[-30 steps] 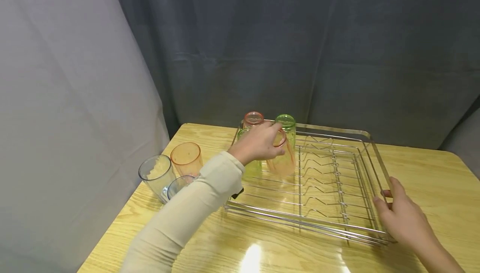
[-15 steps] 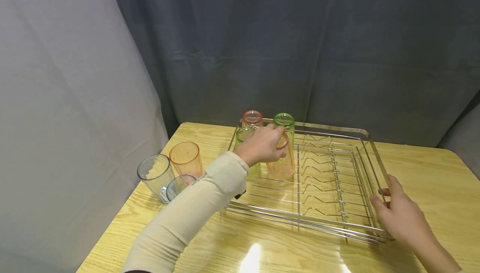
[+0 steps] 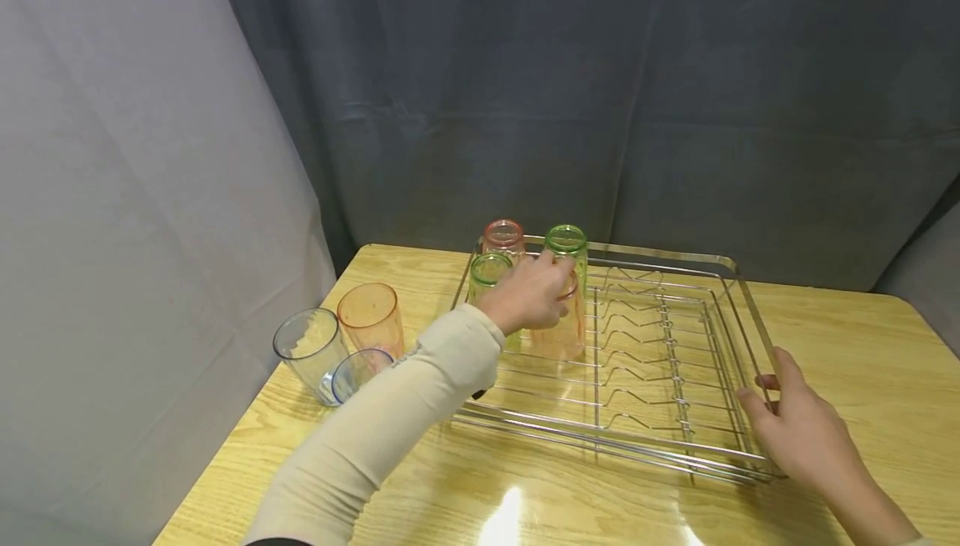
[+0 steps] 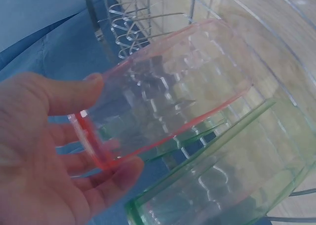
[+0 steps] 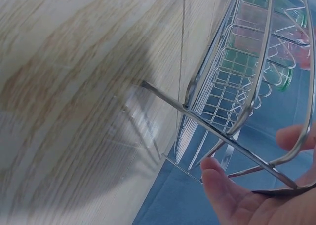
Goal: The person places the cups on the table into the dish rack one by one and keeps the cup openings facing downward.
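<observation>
My left hand (image 3: 528, 292) holds a pinkish-orange clear tumbler (image 3: 558, 338) by its upturned base, thumb on one side and fingers on the other. The tumbler stands mouth down over the wires at the left part of a metal dish rack (image 3: 615, 435). In the left wrist view its red-edged base (image 4: 89, 138) lies between thumb and fingers, with a green tumbler (image 4: 237, 175) close alongside. At the rack's right end, my right hand (image 3: 806, 429) grips the side frame; the right wrist view has its thumb (image 5: 215, 178) against the metal.
Upside down in the rack are a green tumbler (image 3: 491, 267), a red one (image 3: 503, 233) and another green one (image 3: 566, 237). On the wooden table at left stand a grey-blue tumbler (image 3: 311, 350), an orange one (image 3: 372, 321) and a blue one (image 3: 360, 367), partly behind my left sleeve.
My left hand and the pinkish-orange tumbler have come down a little and slightly to the right relative to the rack. The right hand keeps its grip on the frame.
</observation>
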Demonstrator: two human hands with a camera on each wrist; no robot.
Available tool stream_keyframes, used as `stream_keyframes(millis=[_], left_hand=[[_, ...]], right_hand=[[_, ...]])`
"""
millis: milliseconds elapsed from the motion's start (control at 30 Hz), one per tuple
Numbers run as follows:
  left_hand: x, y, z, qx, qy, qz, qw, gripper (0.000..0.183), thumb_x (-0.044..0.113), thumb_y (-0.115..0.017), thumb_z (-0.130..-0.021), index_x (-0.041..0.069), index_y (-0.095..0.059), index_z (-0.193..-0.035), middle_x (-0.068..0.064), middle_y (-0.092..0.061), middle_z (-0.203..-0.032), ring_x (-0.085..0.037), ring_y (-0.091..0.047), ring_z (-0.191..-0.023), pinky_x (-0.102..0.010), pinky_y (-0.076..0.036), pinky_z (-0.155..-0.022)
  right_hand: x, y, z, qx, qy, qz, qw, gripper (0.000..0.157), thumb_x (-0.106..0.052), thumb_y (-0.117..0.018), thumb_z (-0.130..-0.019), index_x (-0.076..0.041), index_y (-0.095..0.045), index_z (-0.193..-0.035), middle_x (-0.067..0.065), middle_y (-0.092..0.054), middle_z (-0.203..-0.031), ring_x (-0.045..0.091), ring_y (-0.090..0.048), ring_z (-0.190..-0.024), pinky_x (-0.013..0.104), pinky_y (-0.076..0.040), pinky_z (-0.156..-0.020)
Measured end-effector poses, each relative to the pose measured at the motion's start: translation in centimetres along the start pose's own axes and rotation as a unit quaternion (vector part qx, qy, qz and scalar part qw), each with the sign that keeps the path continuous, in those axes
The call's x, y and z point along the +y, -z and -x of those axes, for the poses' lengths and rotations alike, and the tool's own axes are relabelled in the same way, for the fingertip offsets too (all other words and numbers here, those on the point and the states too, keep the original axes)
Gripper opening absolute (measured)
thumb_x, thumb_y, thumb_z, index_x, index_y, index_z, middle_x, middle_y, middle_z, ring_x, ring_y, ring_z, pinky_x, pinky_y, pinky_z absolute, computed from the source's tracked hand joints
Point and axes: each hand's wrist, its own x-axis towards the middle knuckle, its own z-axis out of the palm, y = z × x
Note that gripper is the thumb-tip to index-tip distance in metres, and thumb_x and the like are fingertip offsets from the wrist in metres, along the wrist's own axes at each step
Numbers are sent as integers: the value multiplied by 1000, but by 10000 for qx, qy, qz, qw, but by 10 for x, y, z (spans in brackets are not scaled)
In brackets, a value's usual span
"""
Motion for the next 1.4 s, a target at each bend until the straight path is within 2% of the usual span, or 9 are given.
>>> stream_keyframes(millis=[167, 400, 633, 867, 1100, 1167, 1267, 1400], left_hand=[[2, -5, -4, 108, 7, -48, 9999, 58, 33, -64, -95, 19, -41, -147, -10, -50, -142, -31, -58, -121, -42, -54, -96], [5, -10, -9, 171, 86, 40, 9998, 64, 32, -64, -96, 21, -34, -152, -11, -51, -142, -33, -57, -121, -43, -53, -98], [3, -13, -8, 271, 139, 112, 9995, 69, 31, -66, -95, 22, -32, -154, -8, -48, -146, -32, -55, -124, -42, -52, -100], [7, -17, -8, 347, 350, -124, 9987, 73, 32, -67, -93, 25, -30, -155, -6, -46, -148, -30, -56, -122, -41, -56, -89], [9, -13, -8, 435, 517, -339, 9971, 75, 36, -70, -91, 26, -32, -155, -10, -49, -142, -26, -66, -100, -36, -58, -71], [10, -10, -8, 459, 574, -226, 9970, 80, 39, -72, -89, 25, -29, -156, -11, -47, -144, -27, -66, -103, -37, -59, -73], [10, -2, -5, 555, 597, -15, 9967, 86, 44, -73, -88, 23, -26, -157, -10, -44, -150, -29, -62, -115, -40, -58, -84], [9, 13, 7, 771, 443, 335, 9955, 75, 44, -69, -91, 19, -36, -153, -10, -42, -153, -29, -55, -128, -43, -54, -100]], right_hand=[[0, 1, -1, 30, -18, -9, 10000, 85, -40, -38, -105, 14, 8, -152, 43, -43, -137, 55, -61, -107, 52, -50, -64], [0, 0, 0, 11, -51, -27, 10000, 86, -41, -38, -105, 13, 9, -152, 43, -42, -138, 53, -61, -108, 53, -50, -66], [-1, 1, 0, -42, -95, -34, 9999, 88, -44, -38, -105, 12, 11, -152, 42, -42, -139, 53, -61, -109, 51, -50, -66], [-1, 1, 0, -41, -103, 7, 9999, 89, -45, -37, -105, 12, 11, -152, 42, -42, -140, 53, -61, -110, 53, -49, -67], [-1, 1, 1, -63, -108, -8, 9999, 90, -47, -38, -104, 12, 12, -152, 43, -41, -140, 54, -60, -110, 52, -50, -66], [-1, 1, 1, -43, -117, -3, 9999, 90, -46, -38, -104, 11, 11, -152, 43, -41, -140, 54, -60, -110, 52, -50, -66], [-1, 1, 1, -4, -113, 7, 9999, 90, -46, -39, -104, 11, 11, -152, 43, -42, -139, 54, -61, -110, 53, -50, -66], [-1, 1, 0, -29, -131, 11, 9999, 90, -47, -38, -104, 11, 10, -153, 42, -42, -139, 53, -60, -110, 53, -50, -66]])
